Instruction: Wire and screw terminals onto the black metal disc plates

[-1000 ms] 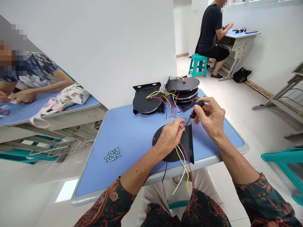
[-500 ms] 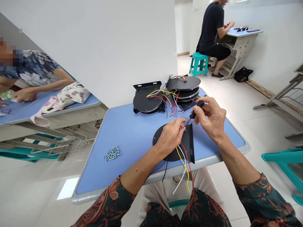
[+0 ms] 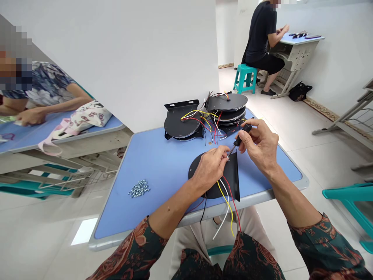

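The right hand [image 3: 260, 146] pinches a slim black-handled screwdriver [image 3: 242, 134], its shaft slanting toward 7 o'clock to the left hand [image 3: 208, 168], whose fingers close on a flanged black metal disc [image 3: 231, 177] on the blue tabletop [image 3: 157, 194]; red, yellow and white wires [image 3: 225, 210] trail toward 6 o'clock.

Stacked black discs [image 3: 225, 103] and tangled wires [image 3: 216, 132] seemingly block forward reach.

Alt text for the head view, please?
A person's right hand holds a black-handled screwdriver to the left hand, over a wired black metal disc on a blue desk. Stacked discs and small fasteners lie nearby.
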A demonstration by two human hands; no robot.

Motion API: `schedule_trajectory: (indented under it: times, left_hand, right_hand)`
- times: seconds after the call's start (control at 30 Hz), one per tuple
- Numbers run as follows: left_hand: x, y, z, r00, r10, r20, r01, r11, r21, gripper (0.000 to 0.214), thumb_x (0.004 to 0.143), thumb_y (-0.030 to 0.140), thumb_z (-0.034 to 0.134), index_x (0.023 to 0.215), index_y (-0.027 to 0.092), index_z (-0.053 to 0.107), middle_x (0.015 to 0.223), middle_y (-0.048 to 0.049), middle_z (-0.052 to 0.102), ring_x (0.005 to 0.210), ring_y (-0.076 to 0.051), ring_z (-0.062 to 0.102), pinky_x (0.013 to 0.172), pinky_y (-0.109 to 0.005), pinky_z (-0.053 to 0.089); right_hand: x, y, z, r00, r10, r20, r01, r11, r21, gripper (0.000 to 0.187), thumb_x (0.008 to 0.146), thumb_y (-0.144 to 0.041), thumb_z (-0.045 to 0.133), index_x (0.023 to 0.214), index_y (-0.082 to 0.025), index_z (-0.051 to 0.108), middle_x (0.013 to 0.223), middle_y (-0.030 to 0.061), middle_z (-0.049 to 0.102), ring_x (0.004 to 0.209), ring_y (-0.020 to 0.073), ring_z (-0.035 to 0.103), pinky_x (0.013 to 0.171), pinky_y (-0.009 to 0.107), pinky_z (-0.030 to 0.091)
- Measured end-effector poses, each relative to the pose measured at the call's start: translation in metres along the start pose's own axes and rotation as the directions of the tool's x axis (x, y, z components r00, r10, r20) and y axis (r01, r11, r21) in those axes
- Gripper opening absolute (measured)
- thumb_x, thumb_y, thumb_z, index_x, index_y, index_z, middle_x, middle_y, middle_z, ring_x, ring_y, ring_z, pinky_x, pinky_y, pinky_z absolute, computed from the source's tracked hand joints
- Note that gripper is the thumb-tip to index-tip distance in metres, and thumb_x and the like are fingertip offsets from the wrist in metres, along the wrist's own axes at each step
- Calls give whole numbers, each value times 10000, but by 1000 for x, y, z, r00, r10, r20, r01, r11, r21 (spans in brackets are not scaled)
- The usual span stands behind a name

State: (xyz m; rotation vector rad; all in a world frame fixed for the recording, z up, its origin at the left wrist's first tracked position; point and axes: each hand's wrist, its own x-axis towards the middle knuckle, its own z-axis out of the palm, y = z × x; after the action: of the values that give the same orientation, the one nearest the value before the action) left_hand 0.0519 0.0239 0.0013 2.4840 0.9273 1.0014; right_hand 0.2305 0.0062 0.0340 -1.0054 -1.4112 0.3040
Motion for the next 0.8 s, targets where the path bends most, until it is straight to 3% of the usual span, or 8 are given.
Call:
schedule_trajectory:
  times: [0.53, 0.8]
  left_hand:
    - [1, -1, -1, 1000, 11, 5, -11, 998, 61, 146, 932, 81, 640, 1022, 196, 651, 913, -17, 766, 844, -166, 727, 791, -285, 579]
    - [1, -1, 1, 1000, -27, -9, 27, 1000, 11, 260, 917, 42, 632, 1126, 195, 627, 924, -18, 786, 905, -184, 755, 839, -307, 604]
  right_hand:
    - [-1, 0, 0, 1000, -26, -2, 26, 998, -51, 219, 960, -415, 658, 1049, -227, 589, 623, -69, 660, 425, 101, 625, 440, 233, 503]
    - [-1, -2, 1, 999, -48, -15, 47, 997, -62, 195, 958, -399, 660, 1031, -229, 596, 612, -75, 640, 417, 96, 619, 427, 228, 494]
